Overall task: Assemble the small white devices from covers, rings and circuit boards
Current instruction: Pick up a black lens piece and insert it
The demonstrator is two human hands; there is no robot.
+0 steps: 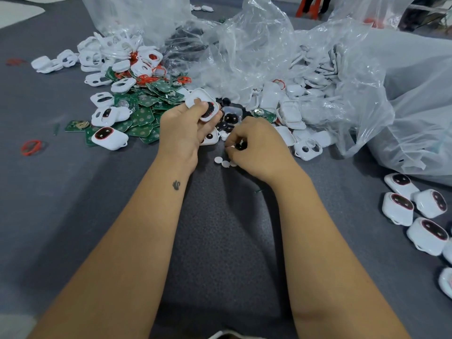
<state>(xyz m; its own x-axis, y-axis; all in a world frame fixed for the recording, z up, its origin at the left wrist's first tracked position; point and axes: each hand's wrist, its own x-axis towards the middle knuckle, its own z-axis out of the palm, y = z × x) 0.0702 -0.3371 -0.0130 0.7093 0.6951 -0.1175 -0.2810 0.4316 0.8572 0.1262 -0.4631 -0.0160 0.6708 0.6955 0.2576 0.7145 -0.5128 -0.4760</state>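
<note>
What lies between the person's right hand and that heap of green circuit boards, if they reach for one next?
The left hand, gripping a white cover, sits between the right hand and the green circuit boards. A direct sideways reach would meet it; a few white covers also lie on the heap.

Worktop (73,216): dark grey, finely textured cover, spreading across nearly the whole view.
Far left corner: a pale surface (17,11) shows beyond the worktop's edge.
Far right: orange-red legs of some furniture (309,7), blurred, on a lighter floor.
Light: soft and even, with faint shadows; its source cannot be seen.
</note>
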